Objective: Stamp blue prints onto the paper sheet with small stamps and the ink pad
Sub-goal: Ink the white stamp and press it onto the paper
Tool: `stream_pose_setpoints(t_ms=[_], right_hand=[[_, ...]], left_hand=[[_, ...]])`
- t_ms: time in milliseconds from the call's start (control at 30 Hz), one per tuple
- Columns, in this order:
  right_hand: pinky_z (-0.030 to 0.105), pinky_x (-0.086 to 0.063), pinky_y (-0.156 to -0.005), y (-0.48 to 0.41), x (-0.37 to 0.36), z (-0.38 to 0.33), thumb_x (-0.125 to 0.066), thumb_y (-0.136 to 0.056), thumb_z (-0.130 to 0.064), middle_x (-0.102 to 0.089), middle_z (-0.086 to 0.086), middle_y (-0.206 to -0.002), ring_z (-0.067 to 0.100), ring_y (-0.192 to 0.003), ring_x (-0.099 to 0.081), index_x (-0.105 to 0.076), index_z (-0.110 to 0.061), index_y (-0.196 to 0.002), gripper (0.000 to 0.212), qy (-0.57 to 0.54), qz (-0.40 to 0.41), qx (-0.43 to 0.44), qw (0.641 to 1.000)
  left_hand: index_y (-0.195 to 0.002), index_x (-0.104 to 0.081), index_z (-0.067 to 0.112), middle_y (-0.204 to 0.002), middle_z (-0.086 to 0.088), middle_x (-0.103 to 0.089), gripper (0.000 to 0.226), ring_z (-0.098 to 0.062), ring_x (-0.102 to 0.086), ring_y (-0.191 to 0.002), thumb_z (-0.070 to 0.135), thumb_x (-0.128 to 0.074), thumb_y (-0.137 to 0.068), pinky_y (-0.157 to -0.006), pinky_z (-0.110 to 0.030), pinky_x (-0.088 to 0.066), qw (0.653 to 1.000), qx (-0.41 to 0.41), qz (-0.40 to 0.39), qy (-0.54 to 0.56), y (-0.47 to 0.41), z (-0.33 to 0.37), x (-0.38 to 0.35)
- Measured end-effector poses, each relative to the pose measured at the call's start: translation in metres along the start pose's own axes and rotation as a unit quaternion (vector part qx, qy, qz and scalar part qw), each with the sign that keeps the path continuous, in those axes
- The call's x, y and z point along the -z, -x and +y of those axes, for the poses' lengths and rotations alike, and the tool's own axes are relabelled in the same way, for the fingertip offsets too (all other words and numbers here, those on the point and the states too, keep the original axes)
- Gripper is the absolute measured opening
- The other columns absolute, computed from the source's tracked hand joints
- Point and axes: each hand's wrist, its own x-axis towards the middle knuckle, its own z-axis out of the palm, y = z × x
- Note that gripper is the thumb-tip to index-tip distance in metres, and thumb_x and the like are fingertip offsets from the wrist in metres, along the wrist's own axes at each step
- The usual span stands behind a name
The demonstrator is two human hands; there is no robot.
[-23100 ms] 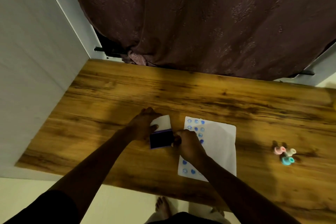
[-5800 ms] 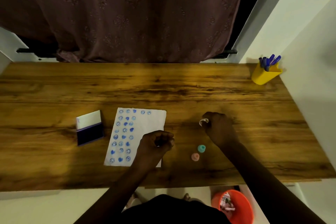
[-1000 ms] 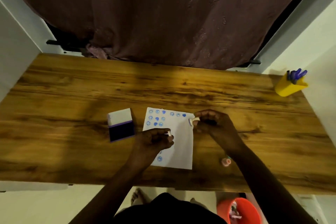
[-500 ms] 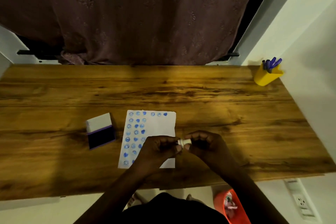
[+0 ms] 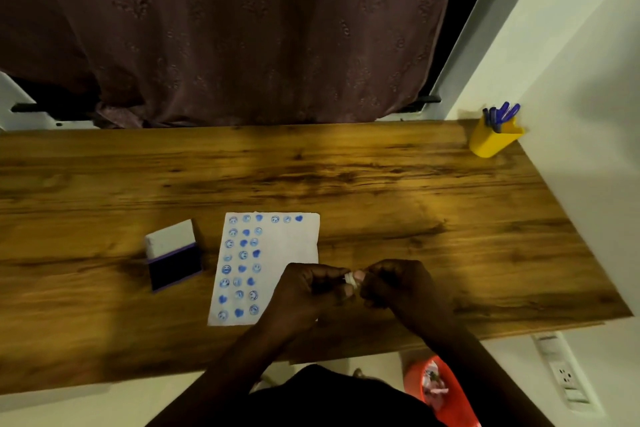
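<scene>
A white paper sheet (image 5: 287, 246) lies on the wooden table (image 5: 381, 184), with several blue smiley and heart prints down its left half and along its top edge. The open ink pad (image 5: 173, 255), white lid up and dark pad showing, sits just left of the sheet. My left hand (image 5: 304, 291) and my right hand (image 5: 398, 288) meet over the sheet's lower right corner. Both pinch one small whitish stamp (image 5: 351, 278) between their fingertips. The other small stamps are hidden from view.
A yellow cup (image 5: 493, 139) with blue pens stands at the table's far right corner by the wall. A dark curtain (image 5: 242, 31) hangs behind the table. An orange bin (image 5: 440, 388) sits on the floor under the near edge. A wall socket (image 5: 564, 374) is lower right.
One second ago my hands were apart, the right one holding the stamp at the sheet's top right corner. They have come together at the lower right corner, both on the stamp.
</scene>
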Motion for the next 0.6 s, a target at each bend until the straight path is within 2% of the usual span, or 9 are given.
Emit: stream_pose_setpoints(t_ms=[67, 167, 333, 400, 433, 467, 533, 600], right_hand=[[0.026, -0.060, -0.058, 0.001, 0.002, 0.003, -0.070, -0.089, -0.053, -0.078, 0.002, -0.068, 0.015, -0.060, -0.076, -0.078, -0.022, -0.073, 0.036, 0.019, 0.014, -0.019, 1.000], [0.029, -0.060, -0.060, 0.003, 0.008, 0.008, -0.067, -0.089, -0.058, -0.078, -0.002, -0.066, 0.012, -0.058, -0.075, -0.077, -0.023, -0.073, 0.040, 0.057, 0.025, -0.012, 0.998], [0.037, -0.060, -0.069, 0.010, 0.033, 0.016, -0.073, -0.080, -0.061, -0.080, -0.007, -0.074, 0.008, -0.069, -0.077, -0.078, -0.034, -0.087, 0.029, 0.067, 0.033, 0.003, 0.997], [0.022, -0.056, -0.065, 0.011, 0.047, 0.023, -0.078, -0.078, -0.055, -0.078, -0.015, -0.075, 0.000, -0.069, -0.074, -0.077, -0.038, -0.091, 0.021, 0.105, 0.087, 0.016, 0.991], [0.013, -0.051, -0.061, 0.013, 0.053, 0.026, -0.081, -0.078, -0.051, -0.077, -0.018, -0.075, -0.004, -0.069, -0.072, -0.076, -0.039, -0.091, 0.018, 0.141, 0.119, 0.023, 0.982], [0.009, -0.048, -0.059, 0.014, 0.057, 0.030, -0.083, -0.079, -0.046, -0.075, -0.019, -0.074, -0.007, -0.070, -0.070, -0.075, -0.038, -0.091, 0.017, 0.176, 0.146, 0.028, 0.973], [0.007, -0.046, -0.056, 0.018, 0.061, 0.037, -0.084, -0.080, -0.037, -0.073, -0.019, -0.075, -0.005, -0.069, -0.069, -0.072, -0.036, -0.094, 0.018, 0.234, 0.164, 0.029, 0.958], [0.010, -0.043, -0.054, 0.019, 0.059, 0.046, -0.082, -0.082, -0.028, -0.073, -0.013, -0.078, -0.002, -0.063, -0.066, -0.071, -0.030, -0.093, 0.016, 0.286, 0.155, 0.033, 0.945]], left_hand=[[-0.112, -0.081, 0.023, -0.107, -0.003, -0.083, 0.031, -0.025, -0.077, -0.104, 0.035, -0.082, -0.084, -0.103, -0.052, -0.057, 1.000, 0.000, -0.007, -0.007, -0.001, 0.003, -0.005], [-0.115, -0.080, 0.022, -0.112, -0.002, -0.082, 0.031, -0.022, -0.076, -0.109, 0.026, -0.084, -0.084, -0.105, -0.051, -0.055, 1.000, 0.010, -0.005, -0.012, -0.002, 0.007, -0.011], [-0.114, -0.078, 0.028, -0.110, 0.008, -0.082, 0.036, -0.005, -0.076, -0.105, 0.014, -0.086, -0.082, -0.102, -0.032, -0.057, 0.998, 0.018, -0.019, -0.062, -0.007, 0.012, -0.027], [-0.111, -0.075, 0.035, -0.110, 0.010, -0.082, 0.037, -0.002, -0.075, -0.104, 0.016, -0.087, -0.081, -0.103, -0.031, -0.057, 0.998, 0.026, -0.013, -0.063, -0.010, 0.012, -0.031], [-0.110, -0.075, 0.037, -0.110, 0.010, -0.082, 0.037, -0.002, -0.076, -0.104, 0.018, -0.087, -0.081, -0.103, -0.034, -0.057, 0.998, 0.033, -0.004, -0.059, -0.011, 0.011, -0.032], [-0.109, -0.075, 0.039, -0.108, 0.011, -0.082, 0.036, -0.003, -0.076, -0.104, 0.020, -0.087, -0.080, -0.104, -0.038, -0.057, 0.998, 0.040, 0.005, -0.055, -0.012, 0.010, -0.031], [-0.101, -0.076, 0.043, -0.105, 0.014, -0.082, 0.032, -0.004, -0.076, -0.103, 0.025, -0.088, -0.078, -0.103, -0.045, -0.058, 0.997, 0.047, 0.019, -0.054, -0.014, 0.008, -0.032], [-0.093, -0.077, 0.050, -0.101, 0.016, -0.082, 0.028, -0.004, -0.076, -0.103, 0.037, -0.086, -0.071, -0.103, -0.045, -0.057, 0.997, 0.051, 0.030, -0.055, -0.015, 0.007, -0.031]])
